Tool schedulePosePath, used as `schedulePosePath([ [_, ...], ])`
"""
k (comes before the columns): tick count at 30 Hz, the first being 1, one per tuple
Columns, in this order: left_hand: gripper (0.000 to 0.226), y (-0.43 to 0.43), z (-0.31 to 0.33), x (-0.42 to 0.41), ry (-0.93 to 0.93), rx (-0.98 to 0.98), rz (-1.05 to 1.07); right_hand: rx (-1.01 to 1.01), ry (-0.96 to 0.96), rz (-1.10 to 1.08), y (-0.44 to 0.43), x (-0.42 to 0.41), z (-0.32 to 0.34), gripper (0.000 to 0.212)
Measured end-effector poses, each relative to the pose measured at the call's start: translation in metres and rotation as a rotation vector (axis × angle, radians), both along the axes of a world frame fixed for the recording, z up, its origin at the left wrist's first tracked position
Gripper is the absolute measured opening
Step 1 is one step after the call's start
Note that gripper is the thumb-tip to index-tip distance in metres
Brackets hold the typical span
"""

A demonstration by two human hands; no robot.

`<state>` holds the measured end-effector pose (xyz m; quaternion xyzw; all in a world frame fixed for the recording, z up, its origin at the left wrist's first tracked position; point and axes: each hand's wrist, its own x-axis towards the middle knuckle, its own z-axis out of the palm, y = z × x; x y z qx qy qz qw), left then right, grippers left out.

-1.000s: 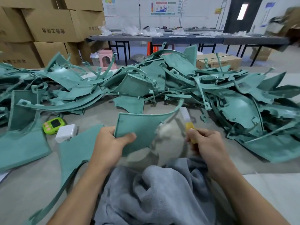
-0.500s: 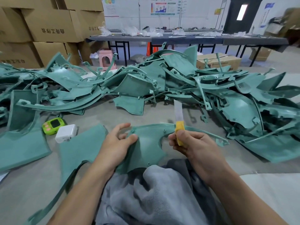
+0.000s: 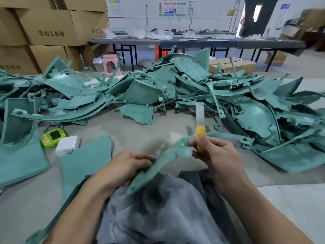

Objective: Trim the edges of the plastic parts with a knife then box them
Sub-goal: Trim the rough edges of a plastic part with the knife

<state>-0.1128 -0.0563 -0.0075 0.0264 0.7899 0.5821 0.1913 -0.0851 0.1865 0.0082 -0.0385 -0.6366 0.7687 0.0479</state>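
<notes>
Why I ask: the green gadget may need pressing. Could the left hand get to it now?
Probably yes, once freed: the left hand grips the curved plastic part, so it must let go first. The green gadget lies uncovered on the table to its left, beside a white block.

Stacked cardboard boxes (image 3: pixel 49 27) at left, long grey tables (image 3: pixel 193 43) before a white postered wall (image 3: pixel 137 13), pink stool (image 3: pixel 112 65) by the boxes

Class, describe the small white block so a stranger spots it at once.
Start at the heap of teal plastic parts. In front of its left end lies a lime-green gadget. The block sits beside it, plain white among green neighbours.
</notes>
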Motion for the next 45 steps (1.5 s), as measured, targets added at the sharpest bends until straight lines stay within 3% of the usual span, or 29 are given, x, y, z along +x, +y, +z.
schedulePosePath([
  [2,0.034,0.007,0.001,-0.001,0.063,0.056,0.123,-0.087,-0.164,-0.07,0.0,-0.002,-0.002,0.022],
  [4,0.041,0.007,0.007,0.001,0.081,0.179,0.121,-0.204,-0.245,-0.137,0.001,-0.006,-0.005,0.033],
  [8,0.075,0.0,0.011,0.006,0.192,0.323,-0.285,-0.402,-0.304,-0.215,0.004,-0.015,-0.006,0.025],
  [10,0.09,0.004,0.01,0.007,0.25,0.178,-0.378,-0.445,-0.323,-0.212,0.007,-0.017,-0.007,0.024],
  [12,0.096,0.012,0.003,0.008,0.434,-0.146,-0.322,-0.463,-0.331,-0.189,0.009,-0.018,-0.008,0.023],
  [14,0.086,0.018,-0.003,0.01,0.58,-0.36,-0.177,-0.486,-0.342,-0.172,0.011,-0.019,-0.009,0.022],
  [17,0.054,0.021,-0.004,0.014,0.658,-0.33,0.039,-0.481,-0.359,-0.125,0.016,-0.021,-0.007,0.026],
  [22,0.005,0.02,0.002,0.013,0.724,-0.053,0.561,-0.078,-0.268,-0.089,0.013,-0.018,-0.009,0.033],
  [24,0.022,0.017,0.001,0.012,0.71,0.018,0.657,0.089,-0.247,-0.081,0.007,-0.015,-0.01,0.032],
  [28,0.033,0.013,-0.001,0.007,0.564,-0.004,0.659,0.32,-0.16,-0.039,0.001,-0.01,-0.012,0.035],
  [32,0.024,0.017,-0.007,0.0,0.437,0.159,0.574,0.592,-0.038,-0.076,-0.007,-0.009,-0.015,0.041],
  [35,0.039,0.021,-0.014,-0.004,0.44,0.177,0.532,0.765,-0.016,-0.119,-0.009,-0.01,-0.018,0.045],
  [42,0.042,0.019,-0.014,-0.004,0.462,0.201,0.516,1.188,-0.033,-0.152,-0.023,-0.013,-0.022,0.049],
  [45,0.034,0.019,-0.013,-0.005,0.445,0.226,0.53,1.241,-0.097,-0.232,-0.019,-0.021,-0.021,0.046],
])
